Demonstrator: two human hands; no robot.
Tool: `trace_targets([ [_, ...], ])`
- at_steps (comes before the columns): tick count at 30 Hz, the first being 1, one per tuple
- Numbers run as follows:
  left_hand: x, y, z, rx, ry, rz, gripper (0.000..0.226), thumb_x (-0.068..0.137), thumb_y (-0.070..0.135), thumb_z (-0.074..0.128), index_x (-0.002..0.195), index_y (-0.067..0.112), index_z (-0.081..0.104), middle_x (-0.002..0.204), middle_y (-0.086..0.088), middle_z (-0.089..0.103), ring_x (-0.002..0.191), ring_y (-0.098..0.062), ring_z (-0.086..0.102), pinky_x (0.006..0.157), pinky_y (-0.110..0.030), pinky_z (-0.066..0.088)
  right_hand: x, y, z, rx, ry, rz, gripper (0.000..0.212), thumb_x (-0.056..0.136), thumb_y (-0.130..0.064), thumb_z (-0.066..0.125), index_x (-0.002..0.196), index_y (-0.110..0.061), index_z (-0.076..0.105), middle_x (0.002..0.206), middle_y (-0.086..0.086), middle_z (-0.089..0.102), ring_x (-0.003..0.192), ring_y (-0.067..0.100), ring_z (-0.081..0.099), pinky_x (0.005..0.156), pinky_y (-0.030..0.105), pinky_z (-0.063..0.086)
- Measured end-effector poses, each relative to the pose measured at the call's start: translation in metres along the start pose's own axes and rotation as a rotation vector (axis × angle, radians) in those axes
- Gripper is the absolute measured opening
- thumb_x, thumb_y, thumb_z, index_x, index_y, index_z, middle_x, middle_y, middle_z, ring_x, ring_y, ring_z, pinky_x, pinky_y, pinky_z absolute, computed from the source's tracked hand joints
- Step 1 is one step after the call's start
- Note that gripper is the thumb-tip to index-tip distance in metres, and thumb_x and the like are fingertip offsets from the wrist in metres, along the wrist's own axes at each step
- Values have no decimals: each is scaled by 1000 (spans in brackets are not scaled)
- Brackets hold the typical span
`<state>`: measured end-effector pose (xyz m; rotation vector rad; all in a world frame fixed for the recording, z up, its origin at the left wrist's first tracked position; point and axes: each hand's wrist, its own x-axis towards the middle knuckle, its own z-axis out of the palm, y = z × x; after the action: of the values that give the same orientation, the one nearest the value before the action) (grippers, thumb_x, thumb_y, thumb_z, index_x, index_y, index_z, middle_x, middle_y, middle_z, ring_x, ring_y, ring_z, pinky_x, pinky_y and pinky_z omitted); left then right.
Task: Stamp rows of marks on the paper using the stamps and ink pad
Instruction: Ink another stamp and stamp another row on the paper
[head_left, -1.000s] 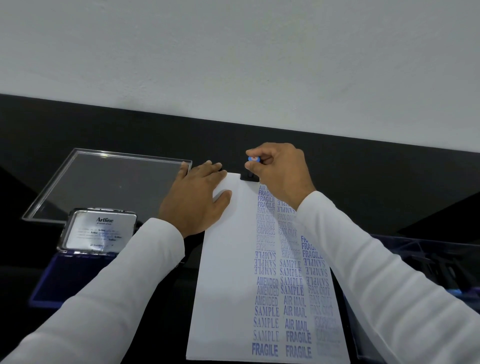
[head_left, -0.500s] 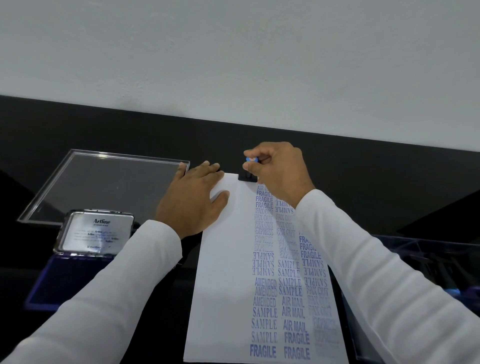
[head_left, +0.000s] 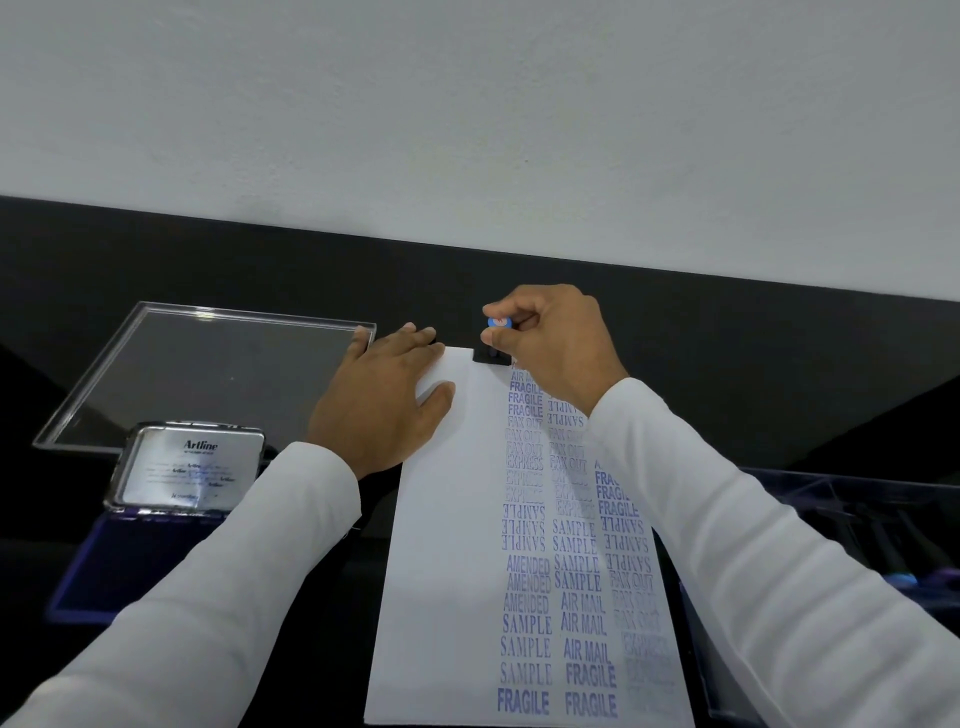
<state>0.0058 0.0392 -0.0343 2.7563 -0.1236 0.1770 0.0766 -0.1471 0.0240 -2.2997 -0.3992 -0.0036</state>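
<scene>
— Where is the stamp (head_left: 492, 347)?
— At the far edge of the paper (head_left: 447, 545), its black base down on the sheet, at the head of the blue rows. The right hand (head_left: 553, 345) pinches its blue-capped handle.
— And the left hand (head_left: 379, 397)?
— Spread flat on the paper's far left corner.
— The ink pad (head_left: 130, 566)?
— Open, lid (head_left: 187, 470) raised, at the counter's (head_left: 291, 260) left side.

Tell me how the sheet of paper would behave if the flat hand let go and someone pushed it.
The paper is a thin single sheet, so it would probably slide easily on the smooth dark table and buckle rather than stay stiff. The left hand lies flat on it, likely to stop that while the right hand presses the stamp.
</scene>
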Motion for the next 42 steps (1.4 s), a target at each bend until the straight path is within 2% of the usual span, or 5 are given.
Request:
trace_targets([
  [3, 0, -1, 0, 2, 1, -2, 67, 93, 57, 36, 148, 21, 48, 158, 3, 41, 149, -17, 31, 125, -51, 10, 0, 0, 1, 5, 4, -3, 24, 85, -23, 77, 108, -19, 76, 103, -6, 74, 88, 8, 68, 91, 27, 56],
  [13, 1, 0, 1, 8, 7, -9, 57, 100, 49, 49, 150, 23, 45, 159, 4, 38, 150, -15, 28, 126, -49, 7, -2, -1, -2, -9, -13, 3, 21, 83, -25, 79, 103, -22, 76, 96, -8, 73, 83, 7, 69, 88, 28, 58],
  [22, 1, -1, 2, 13, 6, -13, 57, 100, 49, 48, 150, 23, 45, 159, 5, 37, 150, -14, 26, 126, -48, 7, -1, -3, 1, 15, 0, 35, 27, 86, -24, 76, 113, -19, 75, 108, -3, 73, 93, 12, 68, 96, 34, 55],
  [33, 2, -1, 2, 22, -10, -17, 58, 100, 51, 47, 151, 24, 43, 160, 6, 35, 151, -14, 25, 126, -47, 4, -1, -5, -1, -24, -19, 26, 24, 84, -24, 78, 108, -20, 76, 104, -5, 73, 89, 10, 67, 93, 29, 55],
  [42, 1, -1, 2, 21, -2, -14, 57, 100, 51, 47, 150, 23, 44, 160, 5, 36, 151, -15, 26, 126, -49, 5, 0, -7, 1, -1, -4, 49, 28, 86, -24, 75, 114, -18, 75, 114, -2, 72, 96, 13, 67, 98, 31, 53],
])
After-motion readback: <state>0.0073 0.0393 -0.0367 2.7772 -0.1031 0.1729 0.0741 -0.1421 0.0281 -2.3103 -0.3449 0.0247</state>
